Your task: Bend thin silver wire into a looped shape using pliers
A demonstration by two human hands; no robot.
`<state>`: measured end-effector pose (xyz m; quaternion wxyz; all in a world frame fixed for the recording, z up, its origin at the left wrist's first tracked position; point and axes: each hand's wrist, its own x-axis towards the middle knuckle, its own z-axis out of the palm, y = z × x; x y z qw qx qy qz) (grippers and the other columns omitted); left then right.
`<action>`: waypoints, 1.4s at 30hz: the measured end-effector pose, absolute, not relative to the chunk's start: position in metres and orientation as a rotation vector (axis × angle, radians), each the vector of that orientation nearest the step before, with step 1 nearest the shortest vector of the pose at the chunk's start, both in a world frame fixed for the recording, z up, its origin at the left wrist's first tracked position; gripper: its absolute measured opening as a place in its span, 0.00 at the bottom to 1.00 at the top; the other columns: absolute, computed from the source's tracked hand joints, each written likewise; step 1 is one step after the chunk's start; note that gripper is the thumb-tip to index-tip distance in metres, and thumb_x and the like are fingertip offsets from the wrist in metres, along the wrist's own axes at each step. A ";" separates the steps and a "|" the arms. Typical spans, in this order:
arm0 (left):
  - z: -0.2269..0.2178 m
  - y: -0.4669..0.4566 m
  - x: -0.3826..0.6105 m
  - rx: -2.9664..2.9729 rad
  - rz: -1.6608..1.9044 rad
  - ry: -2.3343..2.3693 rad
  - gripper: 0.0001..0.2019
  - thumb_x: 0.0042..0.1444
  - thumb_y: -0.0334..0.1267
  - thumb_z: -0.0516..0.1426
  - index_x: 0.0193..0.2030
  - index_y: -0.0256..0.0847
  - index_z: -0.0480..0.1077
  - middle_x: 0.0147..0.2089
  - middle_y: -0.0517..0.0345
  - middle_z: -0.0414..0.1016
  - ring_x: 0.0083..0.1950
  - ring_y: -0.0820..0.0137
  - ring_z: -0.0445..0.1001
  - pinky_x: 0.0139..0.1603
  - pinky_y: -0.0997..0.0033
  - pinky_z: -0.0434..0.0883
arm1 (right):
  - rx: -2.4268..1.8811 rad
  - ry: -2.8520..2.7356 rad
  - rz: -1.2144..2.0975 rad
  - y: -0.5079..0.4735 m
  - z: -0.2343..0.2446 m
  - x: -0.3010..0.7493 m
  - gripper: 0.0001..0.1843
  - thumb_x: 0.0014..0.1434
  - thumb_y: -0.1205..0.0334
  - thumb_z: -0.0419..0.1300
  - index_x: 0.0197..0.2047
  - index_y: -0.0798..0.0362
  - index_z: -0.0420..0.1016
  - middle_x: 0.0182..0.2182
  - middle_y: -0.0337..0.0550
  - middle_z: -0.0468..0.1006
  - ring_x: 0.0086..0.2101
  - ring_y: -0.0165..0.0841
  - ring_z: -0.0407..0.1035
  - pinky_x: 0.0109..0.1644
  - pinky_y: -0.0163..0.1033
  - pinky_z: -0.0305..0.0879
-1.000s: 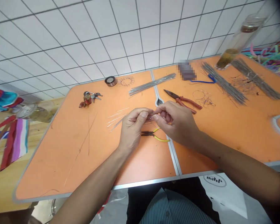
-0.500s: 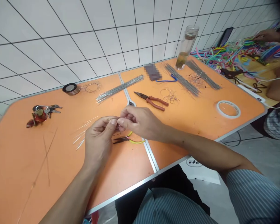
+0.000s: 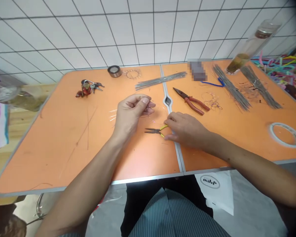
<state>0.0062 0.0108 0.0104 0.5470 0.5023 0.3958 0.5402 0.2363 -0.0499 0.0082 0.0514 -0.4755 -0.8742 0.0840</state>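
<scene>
Left hand (image 3: 130, 113) pinching fine wire (image 3: 147, 108); right hand (image 3: 185, 131) gripping yellow-handled pliers (image 3: 154, 131).
Pliers: dark slim jaws, parted. White bag (image 3: 223, 194): oval logo (image 3: 209, 181), lettering unclear.

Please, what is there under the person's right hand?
The yellow-handled pliers reach under the right hand, and the grey table seam passes beneath it. The handle ends are covered; anything else beneath the palm cannot be seen.
</scene>
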 end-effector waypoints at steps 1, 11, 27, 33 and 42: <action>0.011 0.011 0.006 1.191 1.281 0.926 0.17 0.57 0.53 0.74 0.42 0.42 0.83 0.39 0.53 0.88 0.32 0.71 0.84 0.35 0.73 0.80 | -1.460 -2.677 0.289 -0.050 0.009 0.232 0.13 0.67 0.54 0.70 0.43 0.56 0.78 0.47 0.52 0.80 0.44 0.41 0.72 0.41 0.42 0.58; 0.019 0.012 -0.001 1.233 1.294 0.821 0.15 0.61 0.51 0.72 0.43 0.42 0.84 0.39 0.53 0.89 0.34 0.71 0.86 0.40 0.73 0.81 | -1.533 -2.524 0.461 -0.056 0.007 0.202 0.09 0.58 0.73 0.57 0.32 0.50 0.64 0.26 0.36 0.72 0.26 0.30 0.51 0.31 0.41 0.41; 0.022 0.015 -0.005 1.296 1.357 0.844 0.16 0.61 0.53 0.72 0.44 0.42 0.85 0.40 0.52 0.89 0.34 0.70 0.85 0.42 0.71 0.82 | -1.340 -1.707 1.449 -0.079 0.070 0.249 0.08 0.71 0.54 0.67 0.47 0.48 0.80 0.35 0.44 0.85 0.35 0.37 0.80 0.35 0.39 0.73; 0.026 0.007 -0.002 1.367 1.414 0.876 0.15 0.63 0.52 0.71 0.44 0.42 0.85 0.42 0.51 0.89 0.37 0.69 0.86 0.45 0.68 0.83 | -1.333 -1.777 1.340 -0.064 0.077 0.246 0.21 0.74 0.45 0.63 0.36 0.50 0.84 0.32 0.45 0.84 0.27 0.32 0.74 0.30 0.39 0.71; 0.023 0.005 -0.002 1.426 1.447 0.842 0.13 0.64 0.50 0.71 0.44 0.42 0.85 0.42 0.52 0.89 0.37 0.69 0.86 0.44 0.69 0.83 | -1.381 -1.649 1.380 -0.059 0.083 0.233 0.21 0.72 0.43 0.62 0.38 0.52 0.84 0.33 0.48 0.85 0.27 0.33 0.73 0.28 0.39 0.68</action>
